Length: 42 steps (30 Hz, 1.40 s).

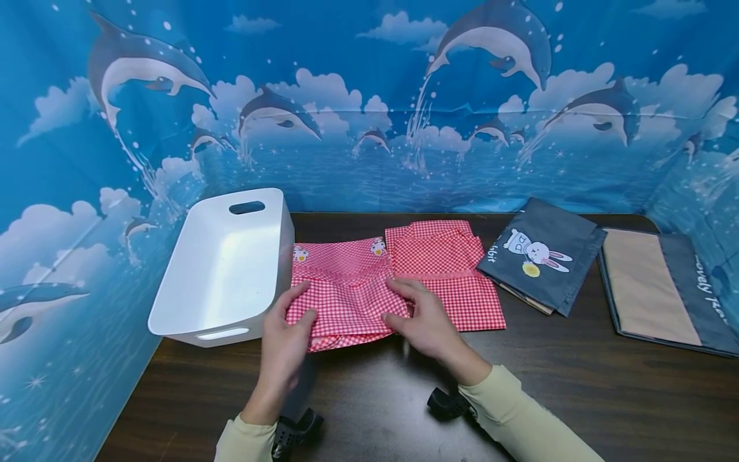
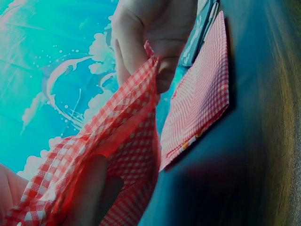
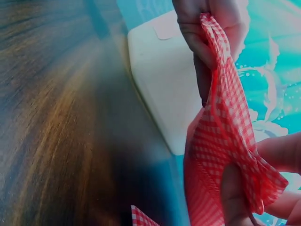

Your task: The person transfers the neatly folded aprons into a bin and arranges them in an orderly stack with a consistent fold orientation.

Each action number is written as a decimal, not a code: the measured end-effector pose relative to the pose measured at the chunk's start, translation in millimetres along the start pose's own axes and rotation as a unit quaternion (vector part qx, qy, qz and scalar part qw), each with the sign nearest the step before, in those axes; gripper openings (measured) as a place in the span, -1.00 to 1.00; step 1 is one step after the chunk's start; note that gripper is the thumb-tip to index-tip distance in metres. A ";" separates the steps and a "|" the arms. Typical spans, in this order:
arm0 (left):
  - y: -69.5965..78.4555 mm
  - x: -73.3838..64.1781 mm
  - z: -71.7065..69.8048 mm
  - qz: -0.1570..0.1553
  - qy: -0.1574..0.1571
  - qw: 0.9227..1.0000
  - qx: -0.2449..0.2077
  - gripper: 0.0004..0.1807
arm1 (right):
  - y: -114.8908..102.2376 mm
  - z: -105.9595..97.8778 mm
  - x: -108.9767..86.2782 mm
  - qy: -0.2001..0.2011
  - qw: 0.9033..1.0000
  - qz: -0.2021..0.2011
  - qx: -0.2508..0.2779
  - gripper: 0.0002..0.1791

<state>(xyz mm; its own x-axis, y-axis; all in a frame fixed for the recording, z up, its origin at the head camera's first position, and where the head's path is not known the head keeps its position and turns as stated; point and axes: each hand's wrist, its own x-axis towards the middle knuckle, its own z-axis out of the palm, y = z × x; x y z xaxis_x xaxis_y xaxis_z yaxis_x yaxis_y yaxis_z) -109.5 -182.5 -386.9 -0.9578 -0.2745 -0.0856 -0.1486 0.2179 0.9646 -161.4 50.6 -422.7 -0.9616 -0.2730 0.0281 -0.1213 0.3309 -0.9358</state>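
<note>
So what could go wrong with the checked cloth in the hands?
The held cloth might stay creased, since it looks rumpled. The left hand is close to the white bin and could bump it. The right hand is beside the other checked cloth, so it may drag that.

White bin [image 1: 222, 263], obstacle left of hands [image 1: 284, 343]

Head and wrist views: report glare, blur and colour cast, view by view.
Head view: mostly crisp, soft sheen on the dark brown wooden table near the bottom; left wrist view: cyan cast, nearest fingers soft and dim; right wrist view: also cyan, table grain smeared, red-and-white checked fabric clearer.
</note>
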 end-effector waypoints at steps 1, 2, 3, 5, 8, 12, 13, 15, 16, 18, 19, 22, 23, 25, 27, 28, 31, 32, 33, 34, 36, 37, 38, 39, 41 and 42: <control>0.1 0.2 0.4 0.002 0.001 1.000 0.000 -0.44 | -0.1 -0.3 -0.1 0.005 1.000 -0.003 -0.002 -0.28; 0.1 0.4 0.8 0.004 0.000 1.000 0.000 -0.44 | 0.0 -0.8 0.0 0.010 1.000 -0.007 -0.003 -0.27; 0.2 0.7 1.3 0.007 -0.001 1.000 0.000 -0.44 | 0.1 -1.7 0.1 0.016 1.000 -0.011 -0.006 -0.26; 0.9 1.3 2.4 0.013 -0.003 1.000 0.002 -0.44 | -0.8 -4.3 0.0 0.025 0.999 -0.017 -0.010 -0.25; 2.7 3.5 4.7 0.021 -0.007 1.000 0.013 -0.45 | -3.1 -10.7 -0.2 0.038 0.999 -0.028 -0.009 -0.26; 7.9 10.2 9.5 0.031 -0.017 0.999 0.029 -0.44 | -8.0 -22.6 -0.3 0.060 0.997 -0.047 -0.004 -0.27; 9.9 12.8 11.6 0.035 -0.021 0.999 0.033 -0.44 | -9.5 -26.6 -0.4 0.066 0.997 -0.051 -0.001 -0.27; 14.5 18.5 16.3 0.044 -0.029 0.998 0.037 -0.42 | -12.0 -35.0 -0.8 0.079 0.995 -0.057 0.003 -0.27; 16.9 21.7 19.0 0.050 -0.032 0.998 0.038 -0.42 | -12.9 -39.2 -0.9 0.085 0.995 -0.058 0.004 -0.27; 22.3 27.3 24.6 0.059 -0.038 0.997 0.039 -0.40 | -14.7 -47.4 -1.1 0.094 0.994 -0.056 0.010 -0.27; 25.1 29.9 27.7 0.064 -0.040 0.996 0.042 -0.39 | -15.6 -51.3 -1.4 0.099 0.994 -0.054 0.011 -0.27; 32.9 36.8 36.7 0.082 -0.046 0.995 0.037 -0.37 | -17.1 -62.5 -2.3 0.114 0.992 -0.047 0.014 -0.26; 35.7 38.7 39.9 0.086 -0.049 0.995 0.034 -0.37 | -17.9 -66.2 -2.9 0.118 0.992 -0.043 0.016 -0.27; 41.0 42.3 45.7 0.091 -0.054 0.994 0.029 -0.37 | -19.2 -73.5 -4.4 0.129 0.991 -0.040 0.012 -0.27; 45.8 45.1 50.7 0.095 -0.059 0.993 0.023 -0.38 | -20.4 -79.6 -5.2 0.139 0.989 -0.038 0.010 -0.27; 47.8 46.1 52.5 0.094 -0.060 0.994 0.022 -0.38 | -20.5 -81.7 -5.3 0.143 0.989 -0.037 0.006 -0.27; 52.4 47.3 56.1 0.093 -0.061 0.994 0.017 -0.37 | -21.0 -85.9 -5.2 0.149 0.988 -0.036 0.004 -0.28; 53.3 47.4 56.8 0.093 -0.060 0.994 0.016 -0.37 | -21.0 -86.6 -5.1 0.149 0.988 -0.036 0.006 -0.28; 54.2 47.2 57.3 0.092 -0.060 0.994 0.015 -0.37 | -21.0 -87.3 -5.1 0.150 0.988 -0.035 0.006 -0.28; 54.8 47.2 57.7 0.092 -0.061 0.994 0.014 -0.37 | -21.0 -87.7 -5.0 0.150 0.988 -0.035 0.006 -0.29; 55.1 47.4 58.4 0.094 -0.060 0.994 0.013 -0.37 | -20.8 -88.2 -4.8 0.151 0.988 -0.037 0.006 -0.29; 55.2 47.4 58.6 0.094 -0.060 0.994 0.012 -0.38 | -20.8 -88.3 -4.7 0.151 0.988 -0.037 0.005 -0.29; 55.2 47.3 59.0 0.094 -0.060 0.994 0.011 -0.38 | -20.7 -88.5 -4.6 0.152 0.988 -0.038 0.005 -0.29; 55.0 47.5 59.3 0.095 -0.060 0.994 0.012 -0.38 | -20.6 -88.7 -4.6 0.152 0.988 -0.038 0.004 -0.29; 54.4 47.7 60.1 0.096 -0.061 0.994 0.009 -0.38 | -20.3 -89.1 -4.9 0.151 0.988 -0.036 0.002 -0.29; 54.2 47.8 60.5 0.095 -0.060 0.994 0.008 -0.38 | -20.1 -89.4 -5.0 0.151 0.988 -0.035 0.002 -0.29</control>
<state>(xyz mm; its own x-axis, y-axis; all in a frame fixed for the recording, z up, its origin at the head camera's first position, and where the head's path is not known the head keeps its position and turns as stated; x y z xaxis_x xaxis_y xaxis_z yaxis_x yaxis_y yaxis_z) -178.3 -127.2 -353.8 -0.9913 -0.1125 0.0684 0.0357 0.2697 0.9623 -176.1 126.0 -372.7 -0.9804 -0.0134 0.1966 -0.1906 0.3173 -0.9290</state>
